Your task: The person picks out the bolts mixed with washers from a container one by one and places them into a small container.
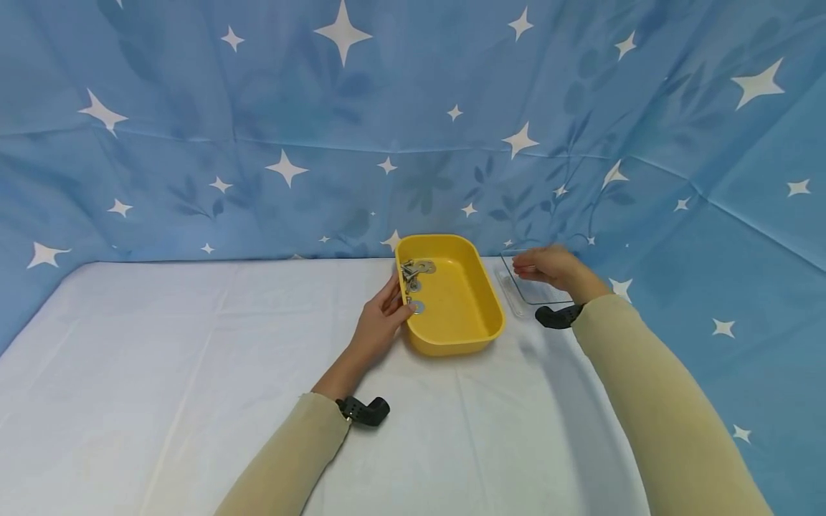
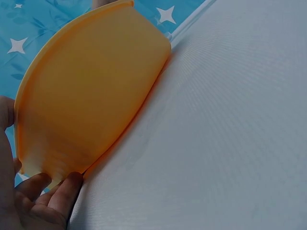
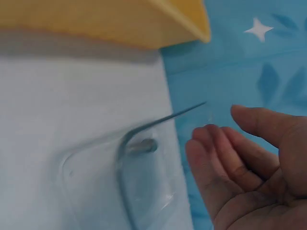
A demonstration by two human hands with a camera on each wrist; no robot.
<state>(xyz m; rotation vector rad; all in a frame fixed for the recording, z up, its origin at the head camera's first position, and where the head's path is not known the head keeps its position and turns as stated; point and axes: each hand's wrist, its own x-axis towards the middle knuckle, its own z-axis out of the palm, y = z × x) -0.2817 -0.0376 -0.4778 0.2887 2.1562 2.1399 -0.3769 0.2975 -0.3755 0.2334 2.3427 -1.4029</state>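
A yellow tray (image 1: 454, 308) stands near the back edge of the table. Silver screws (image 1: 409, 272) and flat washers (image 1: 418, 307) lie along its left side. My left hand (image 1: 381, 322) grips the tray's left wall, thumb at the rim and fingers outside; the left wrist view shows fingertips (image 2: 67, 189) low against the wall. Right of the tray stands a clear plastic box (image 1: 538, 297). Above it, my right hand (image 1: 548, 269) hovers with fingers loosely bent and thumb apart, holding nothing visible. A small blurred grey piece (image 3: 143, 145) shows within the box.
A white cloth (image 1: 161, 373) covers the table. Behind it hangs a blue curtain (image 1: 348, 107) with white stars, which also runs down the right side close to the box. Both wrists carry black bands.
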